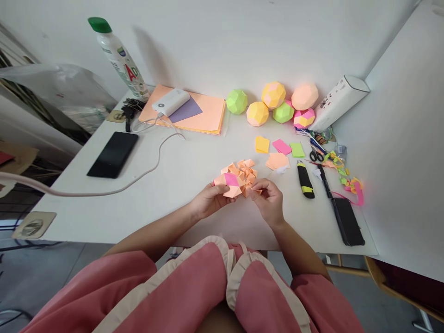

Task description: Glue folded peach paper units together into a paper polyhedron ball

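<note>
My left hand (212, 200) is closed around a partly joined origami piece (231, 180), peach with a pink patch on top. Thumb and fingers pinch its near edge. Close by on the right, my right hand (269, 200) pinches a small folded peach paper unit (255, 190) between thumb and fingertips. Just beyond both hands lies a loose heap of folded peach paper units (247, 169), partly hidden by the piece. Small stacks of yellow paper (262, 144), pink paper (282, 146), green paper (297, 150) and peach paper (277, 161) lie farther back.
Finished paper balls (274, 95) line the wall. At right are a utility knife (305, 179), scissors (316, 156), a black case (348, 222) and a white box (339, 102). At left are a phone (113, 155), a power bank (171, 102) with cable, and a spray bottle (121, 60).
</note>
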`<state>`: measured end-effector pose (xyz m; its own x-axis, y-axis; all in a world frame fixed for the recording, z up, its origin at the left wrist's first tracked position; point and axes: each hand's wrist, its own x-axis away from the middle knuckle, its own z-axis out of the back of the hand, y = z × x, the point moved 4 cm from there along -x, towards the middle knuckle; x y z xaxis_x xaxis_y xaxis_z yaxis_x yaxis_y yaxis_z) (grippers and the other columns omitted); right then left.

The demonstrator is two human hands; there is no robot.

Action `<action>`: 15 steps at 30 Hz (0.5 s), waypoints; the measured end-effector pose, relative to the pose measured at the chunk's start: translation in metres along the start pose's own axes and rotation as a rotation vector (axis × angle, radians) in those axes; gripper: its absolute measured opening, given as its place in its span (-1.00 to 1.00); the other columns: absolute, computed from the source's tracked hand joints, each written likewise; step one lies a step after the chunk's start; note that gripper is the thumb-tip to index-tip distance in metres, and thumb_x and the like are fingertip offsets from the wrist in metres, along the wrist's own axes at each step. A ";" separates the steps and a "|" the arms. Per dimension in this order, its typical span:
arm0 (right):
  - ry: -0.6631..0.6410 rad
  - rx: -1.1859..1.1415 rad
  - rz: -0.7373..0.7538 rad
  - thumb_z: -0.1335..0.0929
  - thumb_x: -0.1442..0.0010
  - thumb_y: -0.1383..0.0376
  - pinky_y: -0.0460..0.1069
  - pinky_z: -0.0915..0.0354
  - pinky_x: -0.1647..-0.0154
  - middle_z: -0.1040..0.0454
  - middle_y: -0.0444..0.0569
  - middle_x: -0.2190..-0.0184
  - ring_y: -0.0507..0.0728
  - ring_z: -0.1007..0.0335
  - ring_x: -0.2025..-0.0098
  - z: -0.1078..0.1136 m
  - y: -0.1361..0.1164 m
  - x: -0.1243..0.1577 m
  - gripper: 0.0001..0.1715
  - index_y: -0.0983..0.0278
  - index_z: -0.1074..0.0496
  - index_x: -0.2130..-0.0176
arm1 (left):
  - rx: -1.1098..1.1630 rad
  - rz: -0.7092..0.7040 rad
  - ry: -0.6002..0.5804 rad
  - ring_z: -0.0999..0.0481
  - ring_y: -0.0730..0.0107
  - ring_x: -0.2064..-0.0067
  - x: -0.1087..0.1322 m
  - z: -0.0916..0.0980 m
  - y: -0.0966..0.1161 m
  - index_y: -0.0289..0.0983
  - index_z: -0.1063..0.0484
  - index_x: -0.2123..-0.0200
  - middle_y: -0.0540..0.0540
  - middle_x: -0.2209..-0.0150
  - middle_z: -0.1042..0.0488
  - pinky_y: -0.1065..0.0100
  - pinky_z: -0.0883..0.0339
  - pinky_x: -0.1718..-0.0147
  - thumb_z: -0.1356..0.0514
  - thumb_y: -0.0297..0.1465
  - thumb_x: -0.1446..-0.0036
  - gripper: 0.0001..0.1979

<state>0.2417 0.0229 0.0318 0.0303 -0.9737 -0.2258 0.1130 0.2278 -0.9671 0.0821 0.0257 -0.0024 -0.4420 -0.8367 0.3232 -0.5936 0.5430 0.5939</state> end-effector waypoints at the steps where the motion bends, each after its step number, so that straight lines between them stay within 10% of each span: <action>1: -0.020 0.057 0.098 -0.41 -0.08 0.30 -0.01 -0.35 0.33 -0.38 -0.10 0.40 0.07 -0.36 0.32 0.001 -0.003 -0.001 -0.84 0.22 -0.32 0.44 | 0.020 0.002 -0.002 -0.43 0.40 0.39 0.000 0.000 0.001 -0.37 -0.49 0.28 -0.11 0.38 -0.50 0.36 -0.34 0.37 -0.28 -0.47 0.11 -0.76; 6: -0.164 0.403 0.429 -0.32 -0.10 0.46 0.02 -0.34 0.26 -0.31 -0.04 0.32 0.10 -0.34 0.25 -0.001 -0.005 -0.003 -0.84 0.22 -0.33 0.45 | 0.121 -0.006 0.001 -0.41 0.43 0.41 0.000 0.004 0.005 -0.39 -0.50 0.32 -0.10 0.41 -0.48 0.37 -0.35 0.34 -0.24 -0.48 0.07 -0.82; 15: -0.559 0.836 0.387 -0.32 -0.09 0.49 0.00 -0.26 0.35 -0.26 -0.03 0.41 0.09 -0.19 0.37 -0.023 0.038 0.002 -0.85 0.29 -0.38 0.46 | 0.152 -0.027 0.004 -0.39 0.43 0.43 0.002 0.003 0.013 -0.37 -0.49 0.36 -0.08 0.47 -0.45 0.37 -0.36 0.33 -0.23 -0.49 0.10 -0.85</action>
<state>0.2227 0.0290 -0.0079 0.6356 -0.7432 -0.2090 0.6344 0.6571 -0.4071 0.0715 0.0314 0.0043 -0.4219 -0.8513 0.3119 -0.7003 0.5245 0.4842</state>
